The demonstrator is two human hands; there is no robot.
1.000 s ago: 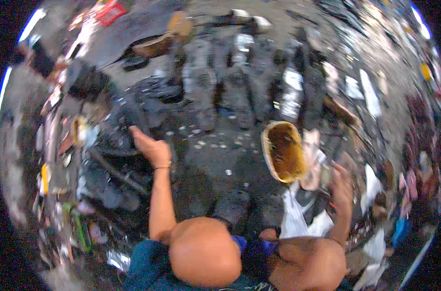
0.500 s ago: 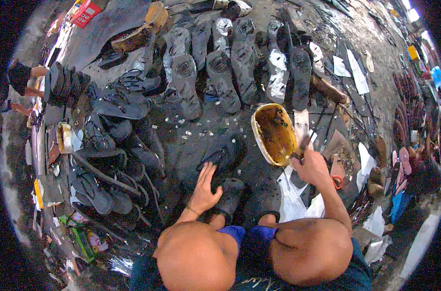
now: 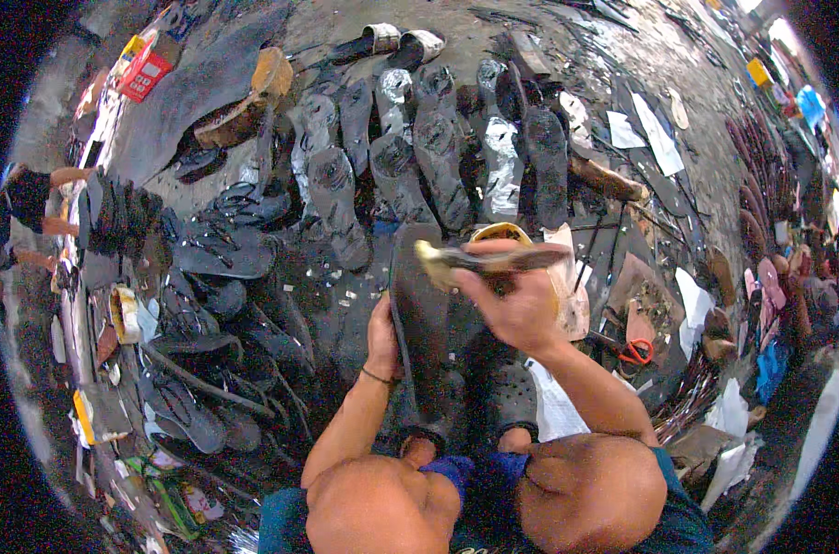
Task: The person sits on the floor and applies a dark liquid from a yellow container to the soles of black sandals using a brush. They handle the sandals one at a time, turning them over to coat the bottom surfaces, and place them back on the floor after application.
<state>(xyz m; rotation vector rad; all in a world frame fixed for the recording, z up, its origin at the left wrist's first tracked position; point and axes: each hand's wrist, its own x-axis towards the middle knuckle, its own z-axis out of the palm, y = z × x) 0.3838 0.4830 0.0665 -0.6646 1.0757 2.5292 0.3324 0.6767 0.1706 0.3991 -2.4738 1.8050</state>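
Observation:
My left hand point(image 3: 382, 342) grips the left edge of a long dark shoe sole point(image 3: 417, 323), its fingers mostly hidden behind it. The sole stands tilted up above my left foot, flat face toward me. In my right hand point(image 3: 516, 309) is a short brush point(image 3: 435, 266), fingers wrapped round its dark handle. Its yellowish end lies over the upper right part of the sole; I cannot tell whether they touch. Behind that hand, partly covered, stands a pale tub point(image 3: 500, 231) with brownish contents.
Several dark soles point(image 3: 338, 208) lie in rows ahead. A heap of black sandals point(image 3: 184, 397) is on the left. Orange-handled scissors point(image 3: 635, 352) and white scraps point(image 3: 693, 305) lie at the right. A person's hand point(image 3: 61, 226) holds stacked soles at the far left.
My left hand has taken hold of the sole and raised it from the ground. My right hand has brought the brush from the tub leftward to the sole. The view has shifted slightly.

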